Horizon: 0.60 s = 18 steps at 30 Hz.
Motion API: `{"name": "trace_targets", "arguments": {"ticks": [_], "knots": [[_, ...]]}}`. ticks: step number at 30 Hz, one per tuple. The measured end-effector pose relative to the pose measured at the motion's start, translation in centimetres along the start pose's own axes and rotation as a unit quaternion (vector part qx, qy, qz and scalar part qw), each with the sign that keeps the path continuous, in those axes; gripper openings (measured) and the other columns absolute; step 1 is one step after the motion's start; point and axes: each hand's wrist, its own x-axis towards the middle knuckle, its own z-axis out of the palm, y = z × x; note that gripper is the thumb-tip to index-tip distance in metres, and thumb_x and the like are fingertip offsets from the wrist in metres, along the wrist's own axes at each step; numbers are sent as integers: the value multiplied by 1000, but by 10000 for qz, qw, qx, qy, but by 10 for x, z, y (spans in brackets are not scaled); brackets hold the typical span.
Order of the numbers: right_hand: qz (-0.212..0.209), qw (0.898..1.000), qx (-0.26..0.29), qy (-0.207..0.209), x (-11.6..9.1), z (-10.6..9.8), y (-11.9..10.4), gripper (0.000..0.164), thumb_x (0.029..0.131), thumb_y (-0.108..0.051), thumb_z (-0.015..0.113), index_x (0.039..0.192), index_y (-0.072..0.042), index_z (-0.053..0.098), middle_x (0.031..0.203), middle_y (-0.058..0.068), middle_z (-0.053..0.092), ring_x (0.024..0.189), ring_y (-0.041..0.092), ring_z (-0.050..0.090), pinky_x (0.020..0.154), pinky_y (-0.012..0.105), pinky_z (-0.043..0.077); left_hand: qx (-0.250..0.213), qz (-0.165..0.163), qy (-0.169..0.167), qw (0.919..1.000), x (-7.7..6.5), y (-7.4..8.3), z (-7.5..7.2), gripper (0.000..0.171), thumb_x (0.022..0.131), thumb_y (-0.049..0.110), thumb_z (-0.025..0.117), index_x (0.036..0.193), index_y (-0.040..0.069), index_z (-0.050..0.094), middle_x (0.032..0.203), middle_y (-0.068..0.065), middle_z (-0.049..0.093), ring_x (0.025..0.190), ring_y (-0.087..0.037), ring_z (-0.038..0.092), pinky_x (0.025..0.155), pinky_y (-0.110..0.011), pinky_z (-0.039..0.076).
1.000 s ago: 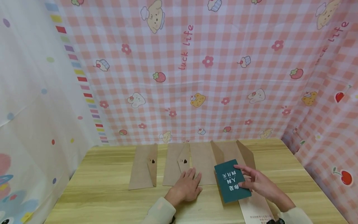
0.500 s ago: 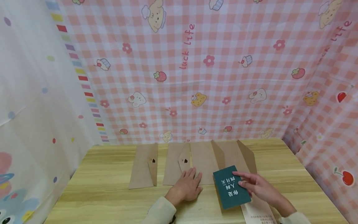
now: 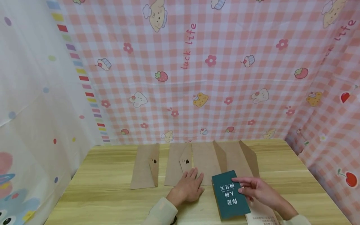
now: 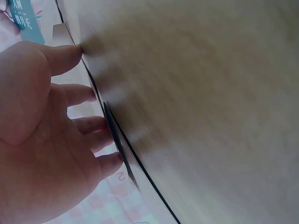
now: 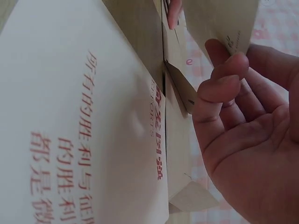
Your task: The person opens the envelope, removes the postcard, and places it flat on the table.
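My right hand (image 3: 262, 192) pinches a dark green card (image 3: 229, 200) with white Chinese characters, which appear upside down in the head view. The card is tilted over the table, near the lower edges of the brown envelopes. Its pale back (image 5: 224, 21) shows in the right wrist view between thumb and fingers. My left hand (image 3: 187, 189) rests with fingers spread, fingertips at the lower edge of the second envelope (image 3: 174, 165) from the left. Beside it lies a third envelope (image 3: 203, 161), flap unfolded to the right.
The leftmost envelope (image 3: 140, 170) has its flap folded over. At the right lies another envelope (image 3: 234, 157) with its flap unfolded. A cream card (image 5: 60, 112) with red characters lies below my right hand. A pink checked cloth (image 3: 180, 93) hangs behind the wooden table (image 3: 98, 193).
My right hand has brought the green card lower, toward the near side of the table and slightly left. The left hand stays in place.
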Motion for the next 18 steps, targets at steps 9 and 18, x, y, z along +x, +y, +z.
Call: {"name": "trace_targets", "arguments": {"ticks": [9, 18], "knots": [[-230, 9988, 226, -356, 5, 4, 7, 44, 96, -1, 60, 136, 13, 49, 97, 7, 68, 59, 6, 47, 45, 28, 35, 48, 38, 53, 10000, -1, 0, -1, 59, 103, 42, 45, 155, 17, 35, 162, -11, 26, 151, -24, 22, 121, -44, 23], [-13, 9988, 301, -383, 7, 10, 11, 43, 91, -1, 65, 130, 12, 54, 92, 5, 68, 65, 3, 53, 49, 18, 36, 56, 32, 55, 10000, -1, 0, -2, 59, 103, 43, 45, 155, 17, 35, 163, -10, 26, 151, -24, 22, 121, -44, 23]]}}
